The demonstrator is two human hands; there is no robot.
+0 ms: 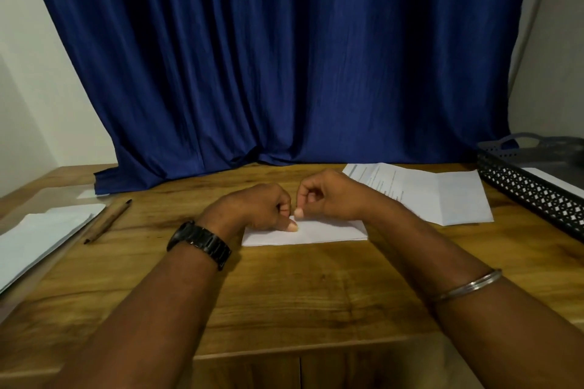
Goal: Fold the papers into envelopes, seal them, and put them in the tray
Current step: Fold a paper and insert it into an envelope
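Note:
A folded white paper lies flat at the middle of the wooden table. My left hand, fingers curled, presses its thumb on the paper's upper left part. My right hand is curled too, with its thumb tip pressing on the paper's top edge just right of the left thumb. Both hands cover the paper's far edge. A dark perforated tray stands at the right edge of the table, with a white sheet inside.
A printed sheet and a part-folded white paper lie between the hands and the tray. A stack of white papers sits at the left, with a brown pen beside it. A blue curtain hangs behind the table.

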